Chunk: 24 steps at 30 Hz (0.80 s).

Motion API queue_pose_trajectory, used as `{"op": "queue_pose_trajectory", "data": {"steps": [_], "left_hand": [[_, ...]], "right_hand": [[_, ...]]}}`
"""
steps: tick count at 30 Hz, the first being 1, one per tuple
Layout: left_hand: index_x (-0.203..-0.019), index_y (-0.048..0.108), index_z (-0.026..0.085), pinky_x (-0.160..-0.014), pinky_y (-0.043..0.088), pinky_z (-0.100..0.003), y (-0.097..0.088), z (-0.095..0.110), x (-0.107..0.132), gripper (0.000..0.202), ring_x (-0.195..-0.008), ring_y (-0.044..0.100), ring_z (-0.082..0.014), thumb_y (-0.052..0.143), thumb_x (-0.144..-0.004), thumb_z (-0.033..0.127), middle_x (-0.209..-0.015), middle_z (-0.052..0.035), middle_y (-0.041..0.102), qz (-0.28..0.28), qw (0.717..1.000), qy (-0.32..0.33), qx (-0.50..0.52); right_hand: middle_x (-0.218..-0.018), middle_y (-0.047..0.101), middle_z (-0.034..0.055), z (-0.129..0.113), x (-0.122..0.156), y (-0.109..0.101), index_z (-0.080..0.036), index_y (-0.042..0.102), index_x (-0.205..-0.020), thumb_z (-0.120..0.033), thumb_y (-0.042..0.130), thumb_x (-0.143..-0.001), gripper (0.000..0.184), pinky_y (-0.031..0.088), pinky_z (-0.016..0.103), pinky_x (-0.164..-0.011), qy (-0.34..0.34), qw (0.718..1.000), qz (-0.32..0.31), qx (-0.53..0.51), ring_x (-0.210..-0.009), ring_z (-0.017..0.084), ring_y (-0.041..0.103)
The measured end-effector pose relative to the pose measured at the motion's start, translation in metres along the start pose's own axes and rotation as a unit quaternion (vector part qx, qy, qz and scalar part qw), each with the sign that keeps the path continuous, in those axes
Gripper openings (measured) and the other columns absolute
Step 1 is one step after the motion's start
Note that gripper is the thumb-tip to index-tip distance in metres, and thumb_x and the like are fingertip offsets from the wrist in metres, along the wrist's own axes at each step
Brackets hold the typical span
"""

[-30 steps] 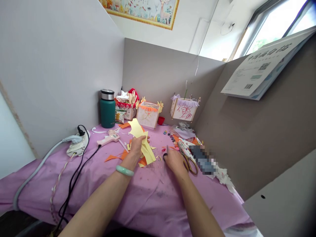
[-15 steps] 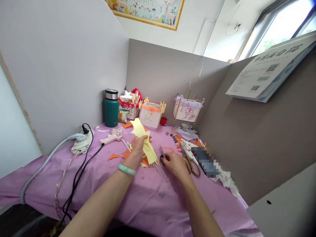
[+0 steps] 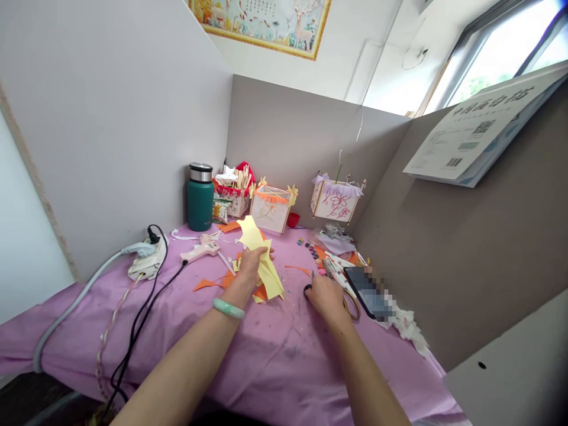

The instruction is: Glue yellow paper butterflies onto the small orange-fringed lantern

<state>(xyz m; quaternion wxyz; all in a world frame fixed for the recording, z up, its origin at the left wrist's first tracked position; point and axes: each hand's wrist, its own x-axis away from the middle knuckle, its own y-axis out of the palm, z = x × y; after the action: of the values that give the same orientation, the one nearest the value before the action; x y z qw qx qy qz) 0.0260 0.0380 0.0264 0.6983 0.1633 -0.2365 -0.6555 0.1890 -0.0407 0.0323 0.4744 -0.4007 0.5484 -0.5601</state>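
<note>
My left hand (image 3: 252,266) grips a folded sheet of yellow paper (image 3: 268,275), whose pointed end rises above my fingers. Orange paper scraps (image 3: 208,284) lie around it, and a jade bangle (image 3: 228,308) circles my left wrist. My right hand (image 3: 327,297) is shut on what appear to be small black-handled scissors (image 3: 307,290), with one black loop showing by my fingers. Just right of that hand, gold-handled scissors (image 3: 352,307) lie partly hidden under a phone (image 3: 368,293), whose screen is blurred.
A pink glue gun (image 3: 199,251) lies on the purple table cover (image 3: 155,349), near a power strip (image 3: 147,266) and black cables. A green flask (image 3: 200,201) and decorated paper lanterns (image 3: 270,210) stand along the back. Grey partitions enclose the table.
My right hand has moved to the right, closer to the phone and gold scissors. My left hand still holds the yellow paper in nearly the same place.
</note>
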Motion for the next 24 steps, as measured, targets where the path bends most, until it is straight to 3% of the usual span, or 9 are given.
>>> {"op": "queue_pose_trajectory", "data": {"steps": [2, 4, 9, 14, 19, 23, 24], "left_hand": [[-0.073, 0.063, 0.01, -0.047, 0.041, -0.025, 0.0, 0.0, 0.0, 0.02, -0.046, 0.055, -0.0141, 0.062, -0.057, 0.023, -0.052, -0.0026, 0.061, -0.005, 1.0, 0.003, 0.001], [-0.072, 0.063, 0.01, -0.046, 0.041, -0.025, -0.001, -0.001, 0.0, 0.02, -0.045, 0.054, -0.0141, 0.062, -0.058, 0.024, -0.051, -0.0026, 0.06, -0.011, 1.0, -0.001, -0.002], [-0.072, 0.064, 0.009, -0.046, 0.042, -0.026, -0.002, -0.002, -0.002, 0.021, -0.045, 0.055, -0.0144, 0.062, -0.057, 0.023, -0.054, -0.0041, 0.062, -0.001, 1.0, -0.01, -0.008], [-0.074, 0.064, 0.008, -0.046, 0.041, -0.025, -0.003, 0.0, -0.003, 0.025, -0.043, 0.054, -0.0135, 0.064, -0.056, 0.025, -0.052, -0.0031, 0.061, -0.007, 1.0, -0.003, 0.011], [-0.073, 0.063, 0.008, -0.046, 0.042, -0.025, -0.004, 0.003, -0.003, 0.024, -0.043, 0.055, -0.0136, 0.063, -0.056, 0.025, -0.051, -0.0024, 0.06, 0.014, 1.0, -0.009, 0.026], [-0.074, 0.062, 0.008, -0.045, 0.042, -0.025, -0.001, 0.002, -0.001, 0.023, -0.044, 0.054, -0.0133, 0.062, -0.057, 0.024, -0.052, -0.0025, 0.06, -0.004, 1.0, 0.003, 0.013], [-0.074, 0.061, 0.009, -0.044, 0.042, -0.025, 0.0, 0.001, 0.0, 0.022, -0.043, 0.054, -0.0132, 0.062, -0.058, 0.024, -0.051, -0.0023, 0.06, -0.01, 1.0, 0.004, 0.004]], "right_hand": [[-0.094, 0.068, 0.0124, 0.0, 0.003, -0.001, -0.017, 0.069, -0.09, -0.032, 0.048, -0.081, 0.027, 0.04, 0.029, -0.067, -0.084, 0.996, -0.002, -0.029, -0.087, 0.024, 0.063], [-0.096, 0.067, 0.0098, 0.0, 0.004, -0.003, -0.021, 0.068, -0.09, -0.038, 0.045, -0.084, 0.03, 0.04, 0.028, -0.068, -0.118, 0.991, 0.017, -0.052, -0.089, 0.023, 0.062], [-0.095, 0.067, 0.016, 0.003, -0.004, 0.001, -0.014, 0.068, -0.093, -0.031, 0.046, -0.083, 0.03, 0.04, 0.03, -0.068, 0.02, 1.0, 0.009, -0.02, -0.088, 0.025, 0.062], [-0.098, 0.067, 0.0073, -0.004, -0.009, 0.009, -0.022, 0.068, -0.094, -0.037, 0.045, -0.084, 0.029, 0.038, 0.025, -0.07, -0.145, 0.987, 0.013, -0.071, -0.091, 0.019, 0.061], [-0.098, 0.066, 0.0143, -0.005, -0.018, 0.007, -0.014, 0.068, -0.094, -0.029, 0.046, -0.082, 0.029, 0.038, 0.027, -0.068, -0.031, 0.999, 0.019, -0.023, -0.088, 0.023, 0.061], [-0.099, 0.066, 0.007, -0.011, -0.019, 0.006, -0.021, 0.068, -0.096, -0.036, 0.045, -0.085, 0.029, 0.036, 0.023, -0.067, -0.19, 0.979, 0.013, -0.069, -0.088, 0.018, 0.06], [-0.099, 0.066, 0.0061, -0.012, -0.019, 0.006, -0.023, 0.068, -0.097, -0.039, 0.044, -0.086, 0.031, 0.036, 0.023, -0.066, -0.199, 0.977, 0.017, -0.077, -0.087, 0.017, 0.06]]}}
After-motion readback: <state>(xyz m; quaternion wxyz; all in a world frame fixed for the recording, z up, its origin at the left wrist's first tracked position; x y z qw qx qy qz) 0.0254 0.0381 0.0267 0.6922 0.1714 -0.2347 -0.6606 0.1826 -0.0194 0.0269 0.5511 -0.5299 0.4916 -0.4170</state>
